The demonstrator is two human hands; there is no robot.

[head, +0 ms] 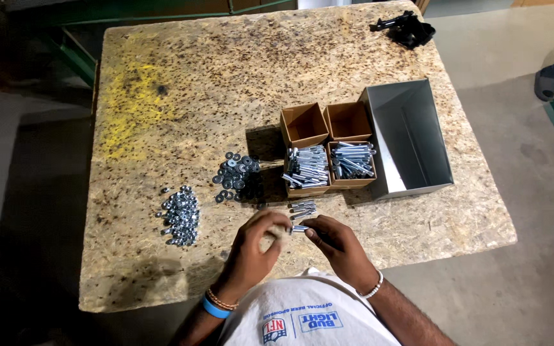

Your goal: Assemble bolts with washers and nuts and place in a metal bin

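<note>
Both hands meet at the near table (161, 96) edge: left hand (254, 247) and right hand (338, 247) pinch one small bolt (299, 229) between them; it could slip and roll off the edge.

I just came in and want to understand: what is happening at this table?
A person holds a small silver metal bolt between the left hand and right hand, above a speckled chipboard table. More bolts fill two brown cardboard boxes. Dark flat washers and shiny silver nuts lie in piles to the left.
</note>
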